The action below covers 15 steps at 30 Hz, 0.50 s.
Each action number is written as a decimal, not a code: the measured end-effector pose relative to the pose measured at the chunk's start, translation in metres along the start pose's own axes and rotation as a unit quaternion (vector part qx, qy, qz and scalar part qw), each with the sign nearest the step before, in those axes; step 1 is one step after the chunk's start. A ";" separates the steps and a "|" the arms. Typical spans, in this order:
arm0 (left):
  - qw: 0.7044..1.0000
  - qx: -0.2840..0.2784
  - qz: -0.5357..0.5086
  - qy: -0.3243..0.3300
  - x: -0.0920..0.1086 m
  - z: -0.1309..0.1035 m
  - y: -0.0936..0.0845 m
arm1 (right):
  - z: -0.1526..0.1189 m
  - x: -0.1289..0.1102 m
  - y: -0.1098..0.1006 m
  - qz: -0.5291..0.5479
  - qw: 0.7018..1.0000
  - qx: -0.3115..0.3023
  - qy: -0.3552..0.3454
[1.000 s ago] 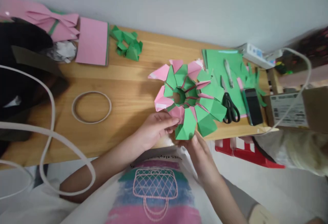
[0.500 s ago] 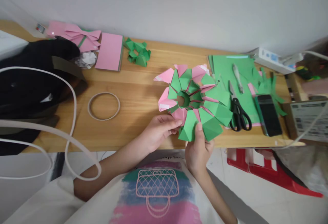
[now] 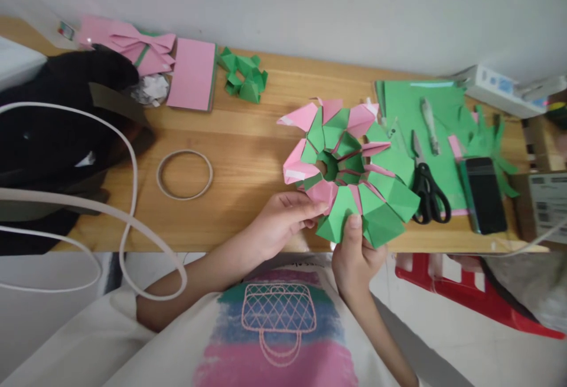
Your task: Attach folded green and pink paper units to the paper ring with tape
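Both my hands hold a ring-shaped paper flower (image 3: 339, 133) made of folded green and pink pieces around an open centre. It is held above the table's front edge. My left hand (image 3: 287, 221) pinches a pink folded flap at the flower's lower left between thumb and fingers. At the bottom, my right hand (image 3: 358, 257) grips a green petal, thumb on top and the other fingers mostly hidden underneath. White strips show on several pink flaps at the left and top.
On the wooden table (image 3: 248, 150) lie a tape ring (image 3: 209, 168), pink paper (image 3: 192, 74), a green folded ornament (image 3: 245, 77), crumpled paper (image 3: 153, 90) and a pink bow (image 3: 144, 50). To the right are black-handled scissors (image 3: 427, 192), a cutter (image 3: 429, 124), green sheets (image 3: 398, 100) and a phone (image 3: 485, 195).
The view has shifted slightly. My hands and the paper flower now appear a little further right, with the flower turned very slightly. Both grips look the same.
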<state>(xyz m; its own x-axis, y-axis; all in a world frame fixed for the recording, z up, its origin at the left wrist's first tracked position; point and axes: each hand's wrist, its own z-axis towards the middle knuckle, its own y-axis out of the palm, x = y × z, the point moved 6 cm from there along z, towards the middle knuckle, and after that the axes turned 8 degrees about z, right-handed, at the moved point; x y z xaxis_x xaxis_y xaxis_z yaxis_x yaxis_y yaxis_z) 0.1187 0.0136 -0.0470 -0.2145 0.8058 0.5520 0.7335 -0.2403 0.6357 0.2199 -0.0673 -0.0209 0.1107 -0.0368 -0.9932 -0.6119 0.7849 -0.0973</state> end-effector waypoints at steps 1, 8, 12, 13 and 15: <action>1.000 -0.002 0.000 0.001 0.001 0.000 0.000 | 0.001 0.000 -0.001 -0.016 1.000 -0.005 -0.009; 1.000 0.003 0.001 0.006 0.003 -0.002 -0.001 | 0.009 -0.003 -0.002 -0.070 0.995 -0.057 -0.042; 1.000 0.008 0.010 0.005 0.003 -0.002 -0.001 | 0.008 -0.002 0.000 -0.067 0.994 -0.068 -0.045; 1.000 0.011 0.013 0.006 0.002 -0.002 -0.002 | 0.007 -0.002 -0.001 -0.062 0.995 -0.067 -0.037; 1.000 0.014 0.019 0.009 0.002 -0.002 -0.002 | 0.006 -0.003 -0.005 -0.044 0.995 -0.094 -0.005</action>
<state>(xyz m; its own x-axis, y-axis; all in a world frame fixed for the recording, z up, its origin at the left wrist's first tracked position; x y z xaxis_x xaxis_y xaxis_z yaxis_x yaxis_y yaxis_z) 0.1152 0.0145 -0.0461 -0.1983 0.7867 0.5847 0.7585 -0.2547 0.5998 0.2271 -0.0677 -0.0169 0.1785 -0.0936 -0.9795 -0.7345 0.6497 -0.1959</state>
